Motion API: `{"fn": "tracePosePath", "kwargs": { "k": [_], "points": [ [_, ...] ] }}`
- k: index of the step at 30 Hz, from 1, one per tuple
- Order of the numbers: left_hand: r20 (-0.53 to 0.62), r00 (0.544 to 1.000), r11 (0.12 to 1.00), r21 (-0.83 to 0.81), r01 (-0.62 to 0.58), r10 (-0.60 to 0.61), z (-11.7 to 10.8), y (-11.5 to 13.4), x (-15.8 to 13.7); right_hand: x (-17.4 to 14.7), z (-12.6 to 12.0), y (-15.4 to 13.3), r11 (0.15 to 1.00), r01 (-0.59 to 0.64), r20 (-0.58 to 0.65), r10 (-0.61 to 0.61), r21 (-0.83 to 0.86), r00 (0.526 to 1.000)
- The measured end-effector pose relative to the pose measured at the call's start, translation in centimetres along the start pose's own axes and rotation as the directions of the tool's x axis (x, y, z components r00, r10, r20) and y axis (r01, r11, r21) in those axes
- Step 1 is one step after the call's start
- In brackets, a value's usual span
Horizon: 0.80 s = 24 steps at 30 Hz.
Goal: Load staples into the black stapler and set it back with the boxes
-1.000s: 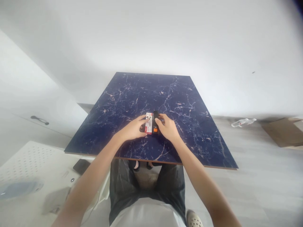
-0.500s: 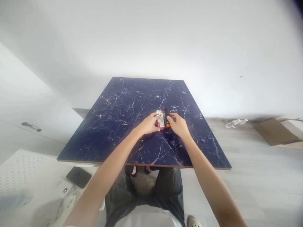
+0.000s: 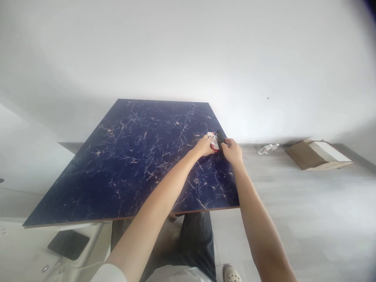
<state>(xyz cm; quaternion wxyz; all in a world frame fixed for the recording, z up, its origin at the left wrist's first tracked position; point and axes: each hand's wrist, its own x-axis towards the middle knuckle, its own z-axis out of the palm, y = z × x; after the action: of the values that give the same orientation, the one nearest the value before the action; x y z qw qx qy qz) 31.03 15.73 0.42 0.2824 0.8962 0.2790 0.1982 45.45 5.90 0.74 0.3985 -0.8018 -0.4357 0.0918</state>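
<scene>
My left hand grips a small red-and-white box near the right edge of the dark blue marble-pattern table. Right beside it, my right hand holds a black device whose orange part is hidden now. Box and device touch side by side, just above the tabletop. Both arms stretch out toward the table's far right side.
A cardboard box and a plastic bottle lie on the grey floor by the wall at right. A dark flat object rests on a white surface at lower left. My shoe and dark trousers show below.
Both hands have carried the box and the black device from the table's near middle to its far right side. The view has swung left, so the table now sits further left.
</scene>
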Motion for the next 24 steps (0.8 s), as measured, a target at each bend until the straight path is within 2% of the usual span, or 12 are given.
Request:
{"fn": "tracePosePath", "kwargs": {
  "k": [4,8,11,14,17,19,20,22,24],
  "points": [
    [0.004,1.0,1.0,-0.02,-0.009,0.01,1.0,0.5,1.6,0.8,-0.5,1.1,1.0,-0.01,-0.03,0.01,0.006,1.0],
    [0.0,1.0,0.999,-0.051,-0.017,0.017,0.8,0.6,1.0,0.4,-0.4,1.1,0.999,-0.02,-0.063,0.021,0.025,0.998],
    [0.005,1.0,0.999,-0.043,-0.03,0.031,-0.9,-0.1,-1.6,-1.1,0.0,-0.1,0.999,0.029,-0.183,-0.036,-0.042,0.982],
    [-0.015,0.999,0.998,0.046,-0.05,0.051,-4.3,-2.0,-6.1,-3.5,1.2,-2.9,0.967,0.218,-0.192,-0.24,-0.129,0.952],
    [-0.039,0.998,0.981,0.189,-0.031,0.039,-8.6,-4.9,-11.7,-6.3,3.7,-6.8,0.891,0.431,-0.119,-0.448,-0.146,0.886],
    [-0.088,0.996,0.969,0.242,0.041,-0.02,-11.2,-6.7,-15.4,-8.2,6.0,-9.6,0.847,0.525,0.042,-0.523,-0.083,0.851],
    [-0.1,0.994,0.965,0.253,0.066,-0.042,-12.3,-7.3,-17.1,-9.2,7.3,-10.9,0.821,0.57,0.14,-0.56,-0.044,0.817],
    [-0.116,0.991,0.961,0.262,0.093,-0.064,-13.7,-8.2,-20.1,-10.9,9.9,-13.0,0.747,0.665,0.308,-0.635,0.011,0.708],
    [-0.118,0.991,0.952,0.293,0.088,-0.056,-13.9,-8.4,-22.3,-12.4,12.1,-14.5,0.689,0.724,0.405,-0.67,0.03,0.622]
  ]
}}
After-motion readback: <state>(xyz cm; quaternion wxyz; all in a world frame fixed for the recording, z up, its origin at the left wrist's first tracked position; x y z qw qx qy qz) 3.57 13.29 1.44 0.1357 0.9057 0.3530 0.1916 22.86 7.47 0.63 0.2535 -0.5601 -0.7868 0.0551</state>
